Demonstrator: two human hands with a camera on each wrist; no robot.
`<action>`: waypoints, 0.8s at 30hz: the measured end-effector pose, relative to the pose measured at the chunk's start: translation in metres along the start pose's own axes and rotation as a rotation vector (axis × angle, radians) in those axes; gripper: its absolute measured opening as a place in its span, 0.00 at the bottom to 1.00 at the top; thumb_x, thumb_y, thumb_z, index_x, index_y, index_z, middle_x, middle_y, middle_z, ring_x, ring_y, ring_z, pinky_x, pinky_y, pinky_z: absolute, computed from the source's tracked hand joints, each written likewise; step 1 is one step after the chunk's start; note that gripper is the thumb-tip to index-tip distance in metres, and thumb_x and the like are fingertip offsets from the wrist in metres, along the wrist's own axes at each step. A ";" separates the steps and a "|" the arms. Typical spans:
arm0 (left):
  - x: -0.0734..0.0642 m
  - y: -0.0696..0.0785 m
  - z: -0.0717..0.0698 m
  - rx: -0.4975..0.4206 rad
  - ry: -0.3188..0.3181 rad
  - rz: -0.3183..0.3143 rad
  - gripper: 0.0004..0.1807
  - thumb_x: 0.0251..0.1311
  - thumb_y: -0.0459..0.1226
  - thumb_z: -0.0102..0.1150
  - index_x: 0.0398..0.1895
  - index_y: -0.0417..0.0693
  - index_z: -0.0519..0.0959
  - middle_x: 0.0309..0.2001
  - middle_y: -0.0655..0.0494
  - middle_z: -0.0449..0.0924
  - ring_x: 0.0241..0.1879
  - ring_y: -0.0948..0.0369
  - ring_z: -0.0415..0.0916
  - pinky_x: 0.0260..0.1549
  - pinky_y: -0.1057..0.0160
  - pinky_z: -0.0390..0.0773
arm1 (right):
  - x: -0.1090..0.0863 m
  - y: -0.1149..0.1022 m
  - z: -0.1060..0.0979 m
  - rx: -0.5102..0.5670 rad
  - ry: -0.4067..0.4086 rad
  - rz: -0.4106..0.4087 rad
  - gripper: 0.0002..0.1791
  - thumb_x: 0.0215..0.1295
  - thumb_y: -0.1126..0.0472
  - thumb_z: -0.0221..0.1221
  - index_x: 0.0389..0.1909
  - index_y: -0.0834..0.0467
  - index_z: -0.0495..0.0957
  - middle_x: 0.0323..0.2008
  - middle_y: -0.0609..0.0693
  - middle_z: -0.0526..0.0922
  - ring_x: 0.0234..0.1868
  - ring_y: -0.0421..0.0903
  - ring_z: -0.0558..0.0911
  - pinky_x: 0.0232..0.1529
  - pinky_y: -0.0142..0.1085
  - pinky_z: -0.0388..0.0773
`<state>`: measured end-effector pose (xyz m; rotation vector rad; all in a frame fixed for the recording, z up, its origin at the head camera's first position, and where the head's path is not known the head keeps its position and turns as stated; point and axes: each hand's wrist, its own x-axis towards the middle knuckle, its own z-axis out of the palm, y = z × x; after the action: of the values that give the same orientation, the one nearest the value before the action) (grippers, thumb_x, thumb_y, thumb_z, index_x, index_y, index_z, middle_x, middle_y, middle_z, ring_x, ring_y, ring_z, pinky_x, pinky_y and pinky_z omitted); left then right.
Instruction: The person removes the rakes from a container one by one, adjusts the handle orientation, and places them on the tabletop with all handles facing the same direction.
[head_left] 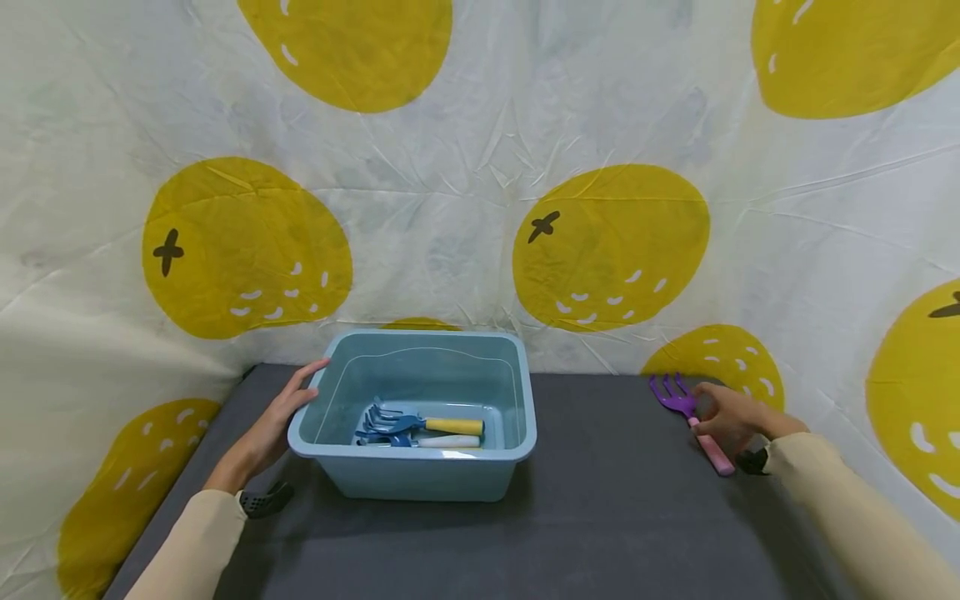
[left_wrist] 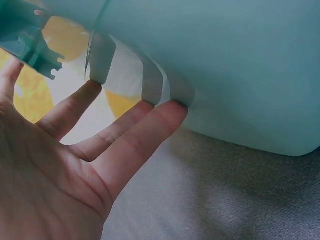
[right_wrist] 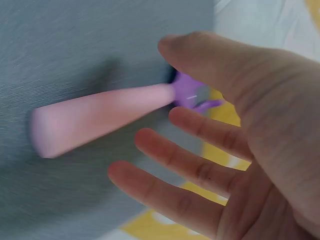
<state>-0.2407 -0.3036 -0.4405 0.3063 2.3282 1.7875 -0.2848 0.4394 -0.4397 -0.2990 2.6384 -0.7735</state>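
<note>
The head view faces forward and down from well back, spanning tub (head_left: pixel 420 481), fork (head_left: pixel 712 452) and cloth (head_left: pixel 442 258). Close in, the left wrist view looks past the left hand (head_left: pixel 270 423) at the tub, the right wrist view down past the right hand (head_left: pixel 731 418) at the fork; the head view shares both.

Soft light from above reaches me evenly. To the right of the left hand's (head_left: pixel 262 429) fingers, a white glint sits on the plastic tub's (head_left: pixel 412 477) front rim, and shadow pools on the dark tablecloth (head_left: pixel 600 517) below. Behind those fingers the left wrist view washes the yellow-patterned sheet (left_wrist: pixel 75 122) nearly white. Beyond the right hand's (right_wrist: pixel 240 135) fingertips, the hand fork's (head_left: pixel 681 405) pink handle (right_wrist: pixel 102 117) is smeared by blur. Behind those fingers, the head view stretches the sleeve (head_left: pixel 847 500) toward the corner.
</note>
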 end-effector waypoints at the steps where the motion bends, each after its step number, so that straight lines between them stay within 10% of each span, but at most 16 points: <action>1: 0.000 0.000 0.000 0.001 0.000 0.000 0.34 0.79 0.51 0.40 0.83 0.62 0.44 0.80 0.47 0.34 0.71 0.37 0.51 0.59 0.41 0.68 | 0.000 -0.008 -0.006 -0.014 -0.011 -0.004 0.39 0.66 0.61 0.68 0.68 0.73 0.57 0.43 0.67 0.82 0.39 0.58 0.85 0.27 0.49 0.83; 6: 0.001 -0.001 -0.001 -0.006 -0.008 -0.001 0.34 0.80 0.50 0.39 0.83 0.62 0.44 0.81 0.46 0.33 0.71 0.37 0.51 0.58 0.42 0.69 | 0.004 -0.055 -0.035 -0.042 -0.071 -0.039 0.44 0.65 0.58 0.70 0.71 0.71 0.55 0.56 0.79 0.72 0.46 0.64 0.82 0.28 0.50 0.83; 24: -0.003 0.001 0.000 -0.014 -0.008 -0.017 0.35 0.80 0.51 0.40 0.83 0.61 0.43 0.80 0.44 0.35 0.69 0.35 0.54 0.56 0.42 0.73 | 0.031 -0.216 -0.080 -0.267 -0.119 -0.255 0.43 0.65 0.53 0.70 0.75 0.57 0.58 0.66 0.70 0.68 0.57 0.67 0.80 0.56 0.58 0.76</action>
<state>-0.2376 -0.3038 -0.4397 0.2895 2.3045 1.7907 -0.3247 0.2894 -0.2660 -0.7415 2.6181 -0.4575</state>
